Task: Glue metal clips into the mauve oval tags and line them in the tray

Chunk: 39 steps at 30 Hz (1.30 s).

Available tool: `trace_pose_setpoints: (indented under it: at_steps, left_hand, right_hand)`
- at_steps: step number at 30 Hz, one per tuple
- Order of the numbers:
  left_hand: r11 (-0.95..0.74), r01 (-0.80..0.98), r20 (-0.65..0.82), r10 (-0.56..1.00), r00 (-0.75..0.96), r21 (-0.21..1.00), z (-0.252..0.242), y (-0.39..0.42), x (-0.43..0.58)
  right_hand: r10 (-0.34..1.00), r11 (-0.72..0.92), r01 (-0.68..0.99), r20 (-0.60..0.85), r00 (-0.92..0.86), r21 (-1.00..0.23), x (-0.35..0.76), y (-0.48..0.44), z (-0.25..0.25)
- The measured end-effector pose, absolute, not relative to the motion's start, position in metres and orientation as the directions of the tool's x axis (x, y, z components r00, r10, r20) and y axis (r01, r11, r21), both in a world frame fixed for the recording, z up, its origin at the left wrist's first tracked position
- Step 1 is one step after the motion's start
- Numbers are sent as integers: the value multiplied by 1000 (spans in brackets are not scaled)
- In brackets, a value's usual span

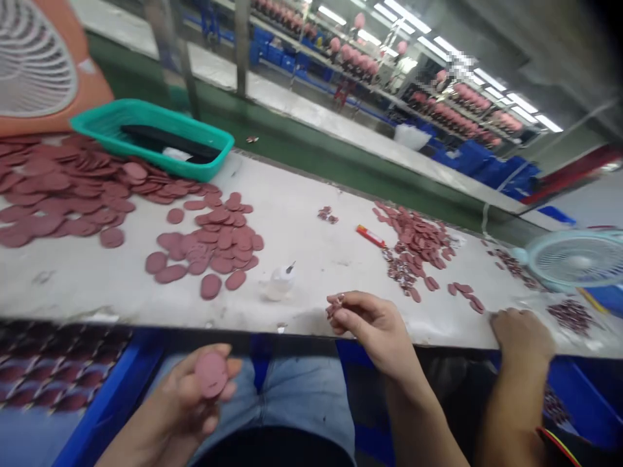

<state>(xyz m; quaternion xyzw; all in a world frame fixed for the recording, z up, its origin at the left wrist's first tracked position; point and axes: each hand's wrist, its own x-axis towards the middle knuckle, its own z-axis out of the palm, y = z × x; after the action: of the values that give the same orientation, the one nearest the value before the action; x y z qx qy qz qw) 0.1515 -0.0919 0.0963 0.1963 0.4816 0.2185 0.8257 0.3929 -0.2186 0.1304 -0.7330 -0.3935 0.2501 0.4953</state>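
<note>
Left hand point(180, 395), fingers clamped on a round mauve disc point(211, 374) above jeans point(292, 402). Right hand point(370, 331), fingertips pinched together on small maroon pieces point(333, 311). One co-worker's hand point(523, 336) at right. White workbench point(311, 279): one white squeeze bottle point(280, 283), piles of loose discs point(209, 243), too many to count, and one teal tray point(146, 110) beyond.

Gap between disc pile point(209, 243) and red tube point(370, 236); plastic bottle point(280, 283) blocks near end, seemingly.
</note>
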Motion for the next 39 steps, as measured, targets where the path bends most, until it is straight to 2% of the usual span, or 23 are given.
trace_pose_setpoints:
  at_steps: [3,5,8,10,19,28,39]
  left_hand:
    - [841,-116,-699,509,503,529,119,-103,160]
    - [858,-101,-675,464,573,505,122,-104,160]
    - [863,-85,-593,410,693,498,114,-104,154]
    - [857,-73,-551,391,737,511,108,-105,150]
    - [858,-68,-486,353,799,510,110,-104,153]
    - [864,-34,-546,347,763,502,104,-104,153]
    - [867,-21,-551,335,764,497,105,-105,152]
  right_hand:
    - [910,-120,128,-57,410,-985,356,-214,141]
    - [945,-51,75,-24,326,-996,340,-209,147]
    - [961,76,191,123,249,-979,327,-199,152]
    - [964,95,258,154,218,-962,323,-195,152]
    - [978,64,378,134,162,-924,322,-196,156]
    - [984,146,494,176,14,-857,329,-190,167]
    - [994,98,481,105,-13,-871,330,-184,170]
